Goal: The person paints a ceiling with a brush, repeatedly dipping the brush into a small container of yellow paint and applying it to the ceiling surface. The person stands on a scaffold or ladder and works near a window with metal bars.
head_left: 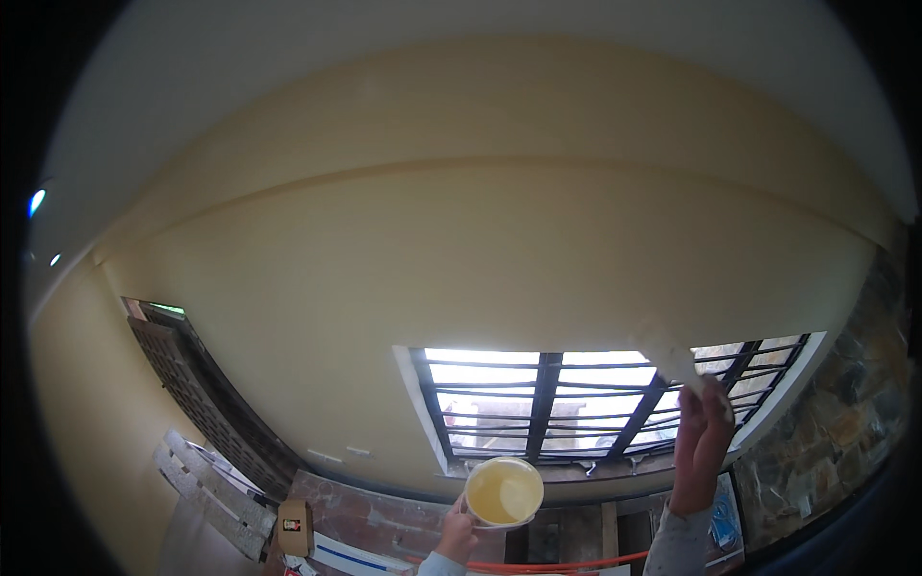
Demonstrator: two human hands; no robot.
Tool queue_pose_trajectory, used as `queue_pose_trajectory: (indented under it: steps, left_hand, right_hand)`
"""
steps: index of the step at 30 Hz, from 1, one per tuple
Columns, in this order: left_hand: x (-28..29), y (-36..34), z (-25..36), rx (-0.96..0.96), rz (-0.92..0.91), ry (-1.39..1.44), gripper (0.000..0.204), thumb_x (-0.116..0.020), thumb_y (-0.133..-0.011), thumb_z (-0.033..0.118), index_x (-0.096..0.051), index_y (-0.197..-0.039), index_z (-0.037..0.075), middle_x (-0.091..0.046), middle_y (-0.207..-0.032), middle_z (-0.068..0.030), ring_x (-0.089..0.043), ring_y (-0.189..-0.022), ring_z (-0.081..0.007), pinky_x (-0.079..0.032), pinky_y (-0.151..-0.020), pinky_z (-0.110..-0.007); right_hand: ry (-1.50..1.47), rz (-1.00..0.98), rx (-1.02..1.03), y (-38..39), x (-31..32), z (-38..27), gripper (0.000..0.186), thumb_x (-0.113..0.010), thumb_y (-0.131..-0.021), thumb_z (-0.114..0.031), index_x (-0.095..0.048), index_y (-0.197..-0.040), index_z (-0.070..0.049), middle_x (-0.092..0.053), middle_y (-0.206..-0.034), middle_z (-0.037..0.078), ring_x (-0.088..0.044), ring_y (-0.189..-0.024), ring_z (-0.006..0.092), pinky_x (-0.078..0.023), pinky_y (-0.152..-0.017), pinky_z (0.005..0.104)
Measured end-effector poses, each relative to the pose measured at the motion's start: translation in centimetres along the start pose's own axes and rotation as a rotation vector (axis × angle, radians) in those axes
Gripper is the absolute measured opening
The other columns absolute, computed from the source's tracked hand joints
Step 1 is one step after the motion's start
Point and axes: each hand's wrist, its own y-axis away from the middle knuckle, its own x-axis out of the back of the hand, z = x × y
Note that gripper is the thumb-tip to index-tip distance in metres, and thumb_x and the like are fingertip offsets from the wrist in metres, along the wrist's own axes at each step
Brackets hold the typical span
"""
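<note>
My left hand is closed on the side of a small round bucket at the lower middle. Pale yellow paint shows inside it. On the right, my raised right hand grips a paintbrush, its pale, broad end pointing up and left. The brush is smeared by motion and overlaps the top edge of the window; whether its tip touches the wall I cannot tell. The pale yellow wall fills the middle, above the window with its dark bars.
A dark door stands at the left, with a speckled plank piece and a cardboard box near it. Below the window runs a ledge with an orange pipe or hose. Stone cladding covers the right wall.
</note>
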Motion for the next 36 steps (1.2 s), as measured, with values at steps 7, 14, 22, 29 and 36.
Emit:
queue_pose_trajectory:
  steps: [7,14,22,29,36]
  left_hand:
    - [-2.3,5.1,4.5,0.046,0.077,0.055,0.089,-0.036,-0.072,-0.024,-0.05,-0.156,0.002,-0.058,-0.148,-0.0167,-0.061,-0.134,-0.0383,-0.061,-0.097,-0.065]
    - [3.0,3.0,1.4,-0.042,0.083,0.08,0.093,-0.034,-0.068,-0.02,-0.052,-0.155,0.007,-0.059,-0.146,-0.0154,-0.064,-0.13,-0.0391,-0.064,-0.086,-0.07]
    - [3.7,6.1,3.3,-0.066,0.099,0.146,0.094,-0.036,-0.07,-0.018,-0.047,-0.16,0.009,-0.057,-0.149,-0.0144,-0.067,-0.126,-0.0395,-0.068,-0.076,-0.063]
    - [8.5,6.0,0.8,-0.043,0.17,0.163,0.093,-0.033,-0.072,-0.019,-0.047,-0.159,0.011,-0.058,-0.148,-0.0148,-0.069,-0.121,-0.0417,-0.069,-0.074,-0.061]
    - [6.5,6.7,3.5,-0.077,0.153,0.158,0.094,-0.033,-0.072,-0.019,-0.045,-0.16,0.011,-0.055,-0.151,-0.0177,-0.068,-0.124,-0.0435,-0.069,-0.077,-0.062]
  right_hand:
    - [0.021,-0.107,0.577,-7.6,-15.8,-1.9,0.026,-0.076,-0.101,-0.011,-0.073,-0.121,0.006,-0.077,-0.112,0.02,-0.079,-0.093,0.0256,-0.069,-0.086,0.0374]
    - [0.072,-0.146,0.592,-12.2,-26.4,-1.4,0.023,-0.072,-0.101,-0.007,-0.073,-0.113,0.012,-0.077,-0.101,0.019,-0.08,-0.086,0.0263,-0.068,-0.088,0.0353]
    - [0.093,-0.136,0.633,-16.2,-28.6,-0.3,0.023,-0.073,-0.099,-0.009,-0.074,-0.108,0.012,-0.078,-0.098,0.02,-0.08,-0.086,0.0239,-0.066,-0.086,0.0335]
    - [0.501,0.125,1.077,-16.1,-28.2,0.4,0.013,-0.074,-0.095,-0.007,-0.075,-0.106,0.001,-0.074,-0.102,0.013,-0.076,-0.093,0.0285,-0.06,-0.083,0.0385]
    - [0.653,-0.337,1.07,-9.5,-36.1,6.5,0.013,-0.077,-0.092,-0.01,-0.073,-0.104,-0.006,-0.069,-0.1,0.014,-0.072,-0.09,0.0365,-0.058,-0.079,0.0461]
